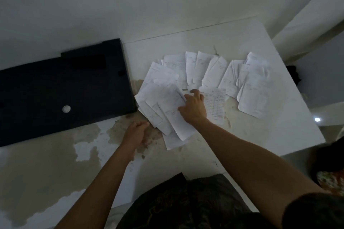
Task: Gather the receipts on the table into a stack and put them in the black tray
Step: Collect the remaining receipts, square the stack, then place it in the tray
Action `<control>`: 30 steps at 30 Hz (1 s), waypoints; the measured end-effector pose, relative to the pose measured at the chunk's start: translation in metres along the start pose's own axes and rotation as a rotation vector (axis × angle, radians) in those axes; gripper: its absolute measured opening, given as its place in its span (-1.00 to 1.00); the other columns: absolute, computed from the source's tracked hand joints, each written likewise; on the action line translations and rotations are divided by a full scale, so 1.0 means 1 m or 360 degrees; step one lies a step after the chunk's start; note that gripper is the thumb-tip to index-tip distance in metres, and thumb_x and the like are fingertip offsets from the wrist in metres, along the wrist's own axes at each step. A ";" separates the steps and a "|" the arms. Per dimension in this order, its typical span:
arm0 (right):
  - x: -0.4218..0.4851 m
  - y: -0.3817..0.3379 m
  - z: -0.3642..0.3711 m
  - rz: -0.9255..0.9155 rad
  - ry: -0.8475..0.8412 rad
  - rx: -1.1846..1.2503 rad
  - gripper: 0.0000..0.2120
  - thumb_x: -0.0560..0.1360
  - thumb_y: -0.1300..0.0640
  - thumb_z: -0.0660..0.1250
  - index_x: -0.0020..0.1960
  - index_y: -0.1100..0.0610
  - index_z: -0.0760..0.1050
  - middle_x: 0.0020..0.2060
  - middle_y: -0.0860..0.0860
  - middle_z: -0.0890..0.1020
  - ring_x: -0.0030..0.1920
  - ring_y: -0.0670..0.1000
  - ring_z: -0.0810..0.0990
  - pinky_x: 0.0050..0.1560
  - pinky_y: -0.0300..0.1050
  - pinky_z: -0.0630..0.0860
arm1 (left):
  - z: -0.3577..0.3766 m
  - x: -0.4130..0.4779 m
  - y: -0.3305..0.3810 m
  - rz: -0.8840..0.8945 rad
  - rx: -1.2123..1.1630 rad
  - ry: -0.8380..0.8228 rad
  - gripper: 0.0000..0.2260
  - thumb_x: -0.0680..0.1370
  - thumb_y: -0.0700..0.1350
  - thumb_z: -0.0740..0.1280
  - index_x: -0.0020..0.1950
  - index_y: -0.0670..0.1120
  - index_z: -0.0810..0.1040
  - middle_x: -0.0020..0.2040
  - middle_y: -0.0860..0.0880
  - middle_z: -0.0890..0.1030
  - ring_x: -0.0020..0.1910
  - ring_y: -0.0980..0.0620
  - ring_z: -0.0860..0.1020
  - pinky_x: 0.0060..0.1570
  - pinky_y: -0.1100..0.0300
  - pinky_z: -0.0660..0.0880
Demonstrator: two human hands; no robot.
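Several white receipts (214,72) lie fanned across the middle of the worn white table (279,117). A looser bunch (163,106) overlaps beside the black tray (55,95), which lies flat at the left with nothing in it. My right hand (193,107) lies on that bunch, its fingers bent onto the sheets' right edge and its thumb pointing up towards a printed form (216,104). Beside the bunch's lower left corner, my left hand (136,133) stands on its side, its loosely curled fingertips at the paper's edge.
The tabletop's coating has peeled in brown patches (46,163) at the front left. The table's right edge (305,98) is close to the last receipts. A wall runs behind the table. Dark patterned clothing (186,204) fills the bottom of the view.
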State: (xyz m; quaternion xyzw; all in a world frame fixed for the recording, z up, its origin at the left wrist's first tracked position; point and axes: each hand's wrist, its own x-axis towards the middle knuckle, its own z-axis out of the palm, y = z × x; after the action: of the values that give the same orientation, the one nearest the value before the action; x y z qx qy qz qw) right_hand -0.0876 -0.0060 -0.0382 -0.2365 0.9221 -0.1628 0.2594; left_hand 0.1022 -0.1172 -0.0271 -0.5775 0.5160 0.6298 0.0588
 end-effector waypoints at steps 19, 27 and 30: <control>0.010 -0.008 -0.011 0.0392 -0.0234 0.0865 -0.61 0.41 0.25 0.37 0.24 0.21 0.51 0.03 0.08 0.60 0.06 0.13 0.59 0.08 -0.01 0.56 | -0.006 0.004 -0.011 -0.0025 -0.0098 0.0052 -0.86 0.58 -0.04 0.30 0.11 -0.02 0.54 0.06 -0.07 0.62 0.06 -0.07 0.59 0.12 -0.01 0.56; -0.017 0.055 -0.063 0.0432 -0.0352 0.1535 -0.71 0.40 0.37 0.43 0.12 0.26 0.59 0.04 0.17 0.69 0.12 0.21 0.65 0.15 0.12 0.59 | 0.015 -0.016 0.006 0.0147 -0.0172 -0.0199 -0.56 0.42 0.24 0.39 0.21 0.05 0.56 0.12 0.00 0.65 0.11 -0.02 0.61 0.16 -0.04 0.55; -0.040 0.073 -0.085 0.0327 -0.0462 0.1665 -0.66 0.44 0.37 0.41 0.21 0.26 0.55 0.07 0.17 0.69 0.12 0.20 0.66 0.06 0.06 0.62 | 0.037 -0.032 0.024 0.0208 -0.0394 -0.0507 -0.47 0.41 0.18 0.45 0.32 0.02 0.47 0.19 0.01 0.62 0.20 0.00 0.57 0.22 -0.03 0.51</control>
State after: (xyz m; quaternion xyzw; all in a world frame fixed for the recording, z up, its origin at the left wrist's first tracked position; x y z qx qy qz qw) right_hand -0.1307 0.0904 0.0162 -0.0048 0.6914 -0.5387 0.4814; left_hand 0.0720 -0.0843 0.0048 -0.4389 0.4552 0.7743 0.0272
